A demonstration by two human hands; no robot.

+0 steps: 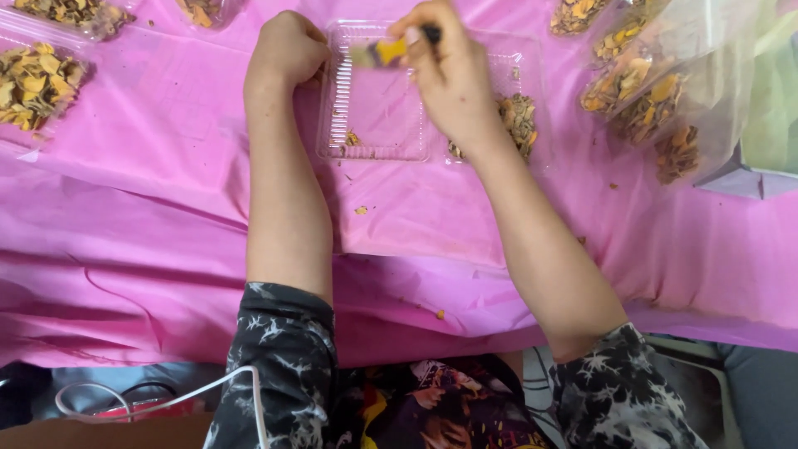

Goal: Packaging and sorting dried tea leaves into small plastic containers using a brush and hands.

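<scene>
An open clear plastic clamshell container [374,125] lies on the pink tablecloth [150,241]. Its left half holds only a few crumbs; its right half holds a small heap of dried yellow-brown pieces [519,120]. My left hand [287,51] is curled into a fist and rests at the container's left edge. My right hand [445,71] hovers over the container and grips a small yellow brush [384,52] with a dark handle, its bristles blurred over the left half.
Clear bags of dried yellow-brown pieces [657,83] lie at the right. More filled clear containers [37,83] sit at the far left and along the top edge. Loose crumbs dot the cloth. A white cable [166,399] runs by my lap.
</scene>
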